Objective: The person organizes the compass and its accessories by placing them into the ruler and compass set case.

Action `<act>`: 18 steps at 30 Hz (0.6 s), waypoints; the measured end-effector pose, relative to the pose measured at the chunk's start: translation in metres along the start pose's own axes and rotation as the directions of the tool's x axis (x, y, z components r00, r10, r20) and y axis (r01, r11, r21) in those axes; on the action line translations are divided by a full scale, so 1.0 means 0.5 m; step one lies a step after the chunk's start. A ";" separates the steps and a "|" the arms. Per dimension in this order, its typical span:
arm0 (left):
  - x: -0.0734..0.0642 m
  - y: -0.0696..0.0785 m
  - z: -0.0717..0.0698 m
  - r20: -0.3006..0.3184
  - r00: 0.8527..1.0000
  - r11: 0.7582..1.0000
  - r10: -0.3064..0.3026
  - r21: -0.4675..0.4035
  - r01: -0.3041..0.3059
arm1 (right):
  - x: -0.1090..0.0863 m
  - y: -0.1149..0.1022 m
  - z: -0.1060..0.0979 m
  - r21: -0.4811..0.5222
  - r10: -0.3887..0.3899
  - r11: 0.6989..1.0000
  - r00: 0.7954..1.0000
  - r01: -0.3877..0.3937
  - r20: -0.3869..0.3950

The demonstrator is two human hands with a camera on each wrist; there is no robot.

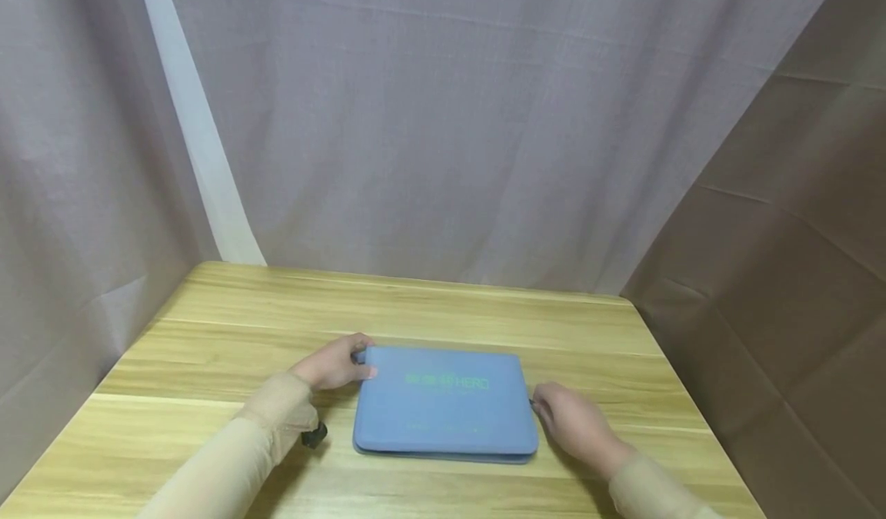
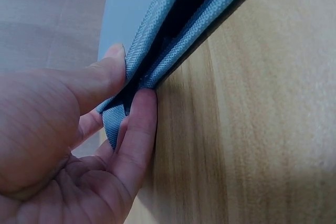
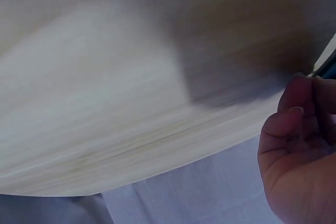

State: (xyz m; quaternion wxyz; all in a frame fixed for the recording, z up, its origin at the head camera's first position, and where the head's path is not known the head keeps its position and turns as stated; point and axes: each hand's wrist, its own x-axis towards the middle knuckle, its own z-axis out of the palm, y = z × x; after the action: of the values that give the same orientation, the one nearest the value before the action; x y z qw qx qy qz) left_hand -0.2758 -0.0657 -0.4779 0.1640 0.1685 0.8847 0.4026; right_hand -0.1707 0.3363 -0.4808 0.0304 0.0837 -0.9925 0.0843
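A flat blue case [image 1: 446,407] with pale green HERO lettering lies on the wooden table. My left hand [image 1: 339,364] grips its far left corner, thumb on the cover and fingers below. In the left wrist view, the case's two woven edges [image 2: 184,45] stand apart with a dark gap between them. A short blue fabric loop [image 2: 113,125] hangs at that corner, among the fingers. At the right side of the case, my right hand [image 1: 571,423] pinches a small dark tab, which looks like a zipper pull, mostly hidden by the fingers.
The wood-grain table [image 1: 443,307] has rounded far corners. Grey curtains [image 1: 443,134] hang behind it and to the left, and a brown cloth [image 1: 775,288] hangs on the right. A black wrist device [image 1: 314,435] sits under the left sleeve.
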 end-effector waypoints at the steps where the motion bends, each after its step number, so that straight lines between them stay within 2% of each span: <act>1: 0.001 -0.001 0.001 0.002 1.000 1.000 -0.003 -0.003 0.003 | -0.003 -0.001 0.000 -0.001 0.004 1.000 1.000 -0.004 0.006; 13: 0.002 -0.002 0.000 0.011 1.000 1.000 0.005 -0.022 -0.005 | -0.036 -0.017 -0.001 -0.003 -0.012 1.000 1.000 0.012 -0.009; 18: 0.000 -0.001 -0.002 0.015 1.000 0.999 0.017 -0.034 -0.016 | -0.047 -0.028 -0.004 -0.021 -0.014 1.000 1.000 0.014 0.023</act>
State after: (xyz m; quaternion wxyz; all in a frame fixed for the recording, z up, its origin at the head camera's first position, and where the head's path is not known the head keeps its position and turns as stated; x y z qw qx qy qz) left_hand -0.2763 -0.0664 -0.4776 0.1702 0.1761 0.8749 0.4178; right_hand -0.1451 0.3267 -0.4781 0.0208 0.0913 -0.9930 0.0726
